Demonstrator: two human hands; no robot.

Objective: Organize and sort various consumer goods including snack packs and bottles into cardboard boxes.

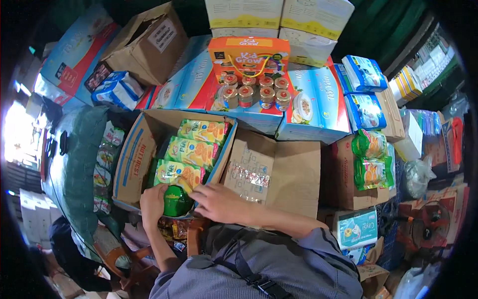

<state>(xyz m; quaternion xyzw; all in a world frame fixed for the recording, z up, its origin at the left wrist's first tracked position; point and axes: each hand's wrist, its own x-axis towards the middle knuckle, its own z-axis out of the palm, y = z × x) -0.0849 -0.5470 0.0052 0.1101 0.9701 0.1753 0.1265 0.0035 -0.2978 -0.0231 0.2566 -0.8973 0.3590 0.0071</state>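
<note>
An open cardboard box (131,160) holds several green and yellow snack packs (192,152) in a slanting row. At its near end, my left hand (154,203) touches the left edge of a shiny green pack (176,201), its fingers bent over it. My right hand (209,198) reaches in from the right, its fingertips on a small yellow piece (183,185) at the top of that same pack. Whether the yellow piece is part of the pack I cannot tell. Both hands are over the near wall of the box.
An empty-looking opened carton (297,168) lies right of the box. Behind stand blue and red cartons (317,101), small lidded jars (245,96) and an orange gift box (248,56). Green packs (371,173) rest on a carton at right. Wrapped packs (102,175) line the left side.
</note>
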